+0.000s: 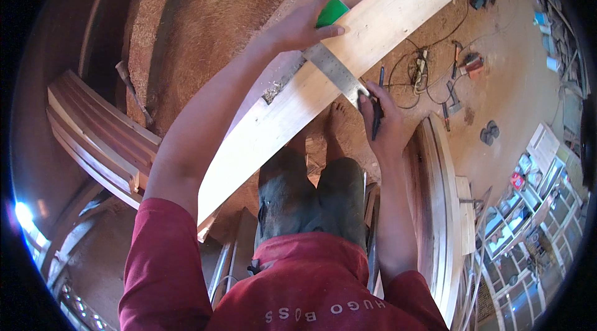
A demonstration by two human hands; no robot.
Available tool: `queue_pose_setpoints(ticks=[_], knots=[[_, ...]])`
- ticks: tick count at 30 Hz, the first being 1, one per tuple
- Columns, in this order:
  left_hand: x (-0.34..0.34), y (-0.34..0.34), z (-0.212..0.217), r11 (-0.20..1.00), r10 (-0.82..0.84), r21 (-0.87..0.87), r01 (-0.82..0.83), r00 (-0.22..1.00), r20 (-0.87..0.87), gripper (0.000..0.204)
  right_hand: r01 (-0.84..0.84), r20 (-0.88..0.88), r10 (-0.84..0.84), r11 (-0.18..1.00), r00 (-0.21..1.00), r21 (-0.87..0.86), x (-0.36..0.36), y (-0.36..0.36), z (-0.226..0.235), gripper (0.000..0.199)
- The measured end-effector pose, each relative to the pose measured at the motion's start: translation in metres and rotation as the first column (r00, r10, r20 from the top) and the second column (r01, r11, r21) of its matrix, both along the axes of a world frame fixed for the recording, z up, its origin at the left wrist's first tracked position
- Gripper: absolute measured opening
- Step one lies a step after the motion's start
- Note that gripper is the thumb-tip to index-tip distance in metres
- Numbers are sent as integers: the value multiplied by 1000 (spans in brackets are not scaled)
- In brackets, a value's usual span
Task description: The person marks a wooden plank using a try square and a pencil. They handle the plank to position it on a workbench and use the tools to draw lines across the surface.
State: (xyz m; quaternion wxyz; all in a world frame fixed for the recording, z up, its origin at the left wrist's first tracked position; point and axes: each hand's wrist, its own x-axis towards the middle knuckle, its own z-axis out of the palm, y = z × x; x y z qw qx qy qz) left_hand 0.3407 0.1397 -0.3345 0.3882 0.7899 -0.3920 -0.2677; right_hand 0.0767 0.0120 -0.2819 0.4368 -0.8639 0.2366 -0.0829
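A long pale wooden plank (273,113) lies slanted in front of me, from lower left to upper right. Across it rests the flat metal blade of a square (336,70), whose green stock (333,12) sits along the plank's far edge. My left hand (305,27) grips the square by that green end, thumb over the plank. At the blade's near end, my right hand (384,121) is closed round a dark pen-like marking tool (376,122), its fingertips touching the blade and the plank's near edge. The tool's exact kind is unclear.
Curved timber pieces are stacked at left (102,125) and right (429,175). On the dusty floor lie a hammer (457,54), a tangled cord (407,85), another hand tool (454,99) and sandals (490,133). A chisel-like tool (132,91) lies at left. Shelving (519,219) stands far right.
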Motion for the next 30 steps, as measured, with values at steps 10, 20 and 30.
queue_pose_setpoints(ticks=[10, 20, 30], knots=[[3, 2, -1, 998, -41, -54, 45, 997, 73, 83, 101, 253, -74, 990, 965, -97, 6, 49, 11, 25], [0, 2, 2, 993, 1, -116, 6, 998, 60, 70, 121, 272, -209, 944, 940, 308, 31, 76, 0, 20], [0, 4, 11, 1000, 1, -14, -1, 1000, 2, 86, 78, 287, -164, 954, 944, 290, 63, 79, 1, 20]])
